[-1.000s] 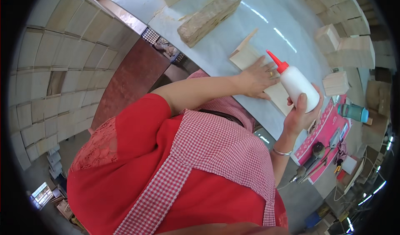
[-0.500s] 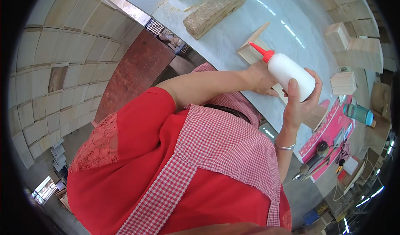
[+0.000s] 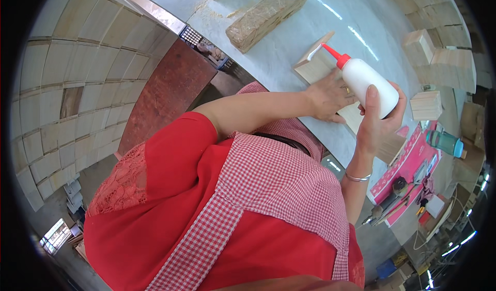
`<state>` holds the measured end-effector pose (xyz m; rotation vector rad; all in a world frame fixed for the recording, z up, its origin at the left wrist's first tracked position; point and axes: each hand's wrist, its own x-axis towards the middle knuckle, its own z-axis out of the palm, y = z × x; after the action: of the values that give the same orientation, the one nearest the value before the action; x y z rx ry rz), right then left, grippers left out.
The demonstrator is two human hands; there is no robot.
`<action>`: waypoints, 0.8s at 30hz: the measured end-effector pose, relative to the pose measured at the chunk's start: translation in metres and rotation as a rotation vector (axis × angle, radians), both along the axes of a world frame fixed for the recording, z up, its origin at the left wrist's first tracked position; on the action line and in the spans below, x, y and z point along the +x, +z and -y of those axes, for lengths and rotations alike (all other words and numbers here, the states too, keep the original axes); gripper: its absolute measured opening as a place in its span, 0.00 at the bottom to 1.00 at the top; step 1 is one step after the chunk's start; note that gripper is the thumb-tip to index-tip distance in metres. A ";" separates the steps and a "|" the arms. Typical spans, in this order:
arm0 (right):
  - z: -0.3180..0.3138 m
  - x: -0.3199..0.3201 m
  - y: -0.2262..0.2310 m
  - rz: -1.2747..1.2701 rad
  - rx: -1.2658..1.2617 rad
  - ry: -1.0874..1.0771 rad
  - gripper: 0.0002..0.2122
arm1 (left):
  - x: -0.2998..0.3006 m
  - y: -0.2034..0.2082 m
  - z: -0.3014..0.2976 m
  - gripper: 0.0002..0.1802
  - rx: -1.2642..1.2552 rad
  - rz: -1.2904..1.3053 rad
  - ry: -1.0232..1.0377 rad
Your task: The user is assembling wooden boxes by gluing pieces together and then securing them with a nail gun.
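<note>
In my right hand (image 3: pixel 380 118) is a white squeeze bottle (image 3: pixel 369 87) with a red pointed nozzle, held tilted with the fingers wrapped round its body. The nozzle's tip is at the edge of a pale wooden piece (image 3: pixel 312 70), which has an upright strip along its far end. A line of white glue (image 3: pixel 315 52) shows on that strip. My left hand (image 3: pixel 330 97) lies across the wooden piece with fingers stretched out flat, partly behind the bottle. The wood also shows on the right side of this hand.
A long block wrapped in clear film (image 3: pixel 268 16) lies on the pale tabletop (image 3: pixel 356 12). Stacked wood blocks (image 3: pixel 447 61) stand at the right. Nearby are a teal bottle (image 3: pixel 444 142) and tools on a pink sheet (image 3: pixel 380 187). Wood stacks (image 3: pixel 82 69) rise at the left.
The bottle and my right hand have shifted right and slightly down. A white glue line now shows on the wooden strip, and more of my left hand's fingers is visible.
</note>
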<state>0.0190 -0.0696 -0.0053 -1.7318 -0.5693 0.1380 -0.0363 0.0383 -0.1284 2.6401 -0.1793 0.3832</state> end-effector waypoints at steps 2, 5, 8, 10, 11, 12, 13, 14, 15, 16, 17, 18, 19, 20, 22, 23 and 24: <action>-0.005 0.007 -0.005 0.045 0.038 -0.011 0.21 | 0.000 0.002 0.000 0.45 0.057 -0.057 -0.004; -0.015 0.019 -0.012 0.188 0.030 -0.059 0.22 | 0.000 0.003 0.001 0.44 0.112 -0.117 -0.003; -0.023 0.024 -0.010 0.155 0.047 -0.100 0.23 | 0.001 0.002 0.002 0.43 0.119 -0.120 -0.005; -0.021 0.024 -0.003 -0.017 0.067 -0.119 0.21 | 0.002 -0.001 0.003 0.43 0.102 -0.129 -0.007; -0.017 0.024 0.001 -0.099 0.081 -0.129 0.21 | 0.002 -0.002 0.004 0.44 0.117 -0.117 0.002; -0.013 0.026 0.004 -0.126 0.139 -0.133 0.21 | 0.002 -0.003 0.003 0.44 0.119 -0.083 0.008; -0.005 0.027 0.007 -0.145 0.197 -0.144 0.22 | 0.003 -0.004 0.002 0.44 0.111 -0.076 -0.002; 0.006 0.030 0.010 -0.161 0.253 -0.163 0.22 | 0.004 -0.005 -0.001 0.44 0.138 -0.057 0.002; 0.021 0.033 0.012 -0.115 0.317 -0.151 0.24 | 0.004 -0.006 -0.006 0.44 0.158 -0.063 -0.007; 0.039 0.036 0.014 -0.104 0.345 -0.211 0.25 | 0.005 -0.007 -0.011 0.44 0.168 -0.079 -0.028; 0.059 0.040 0.016 -0.075 0.397 -0.218 0.25 | 0.005 -0.007 -0.018 0.44 0.188 -0.054 -0.026; 0.082 0.045 0.019 -0.033 0.438 -0.222 0.26 | 0.005 -0.007 -0.024 0.44 0.206 -0.092 -0.037; 0.107 0.047 0.022 -0.035 0.435 -0.259 0.28 | 0.006 -0.007 -0.030 0.44 0.220 -0.050 -0.037; 0.129 0.050 0.024 0.020 0.393 -0.253 0.29 | 0.005 -0.006 -0.036 0.44 0.255 -0.078 -0.033; 0.171 0.047 0.024 0.134 0.293 -0.360 0.32 | 0.005 -0.004 -0.043 0.44 0.256 -0.077 -0.037; 0.188 0.042 0.021 0.161 0.263 -0.410 0.34 | 0.005 -0.002 -0.044 0.44 0.250 -0.052 -0.034; 0.202 0.036 0.019 0.138 0.244 -0.462 0.35 | 0.005 -0.001 -0.044 0.44 0.259 -0.091 -0.037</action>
<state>0.0553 -0.2716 0.0137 -1.5965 -0.2599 -0.3657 -0.0315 0.0822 -0.1291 2.8968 -0.2641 0.2403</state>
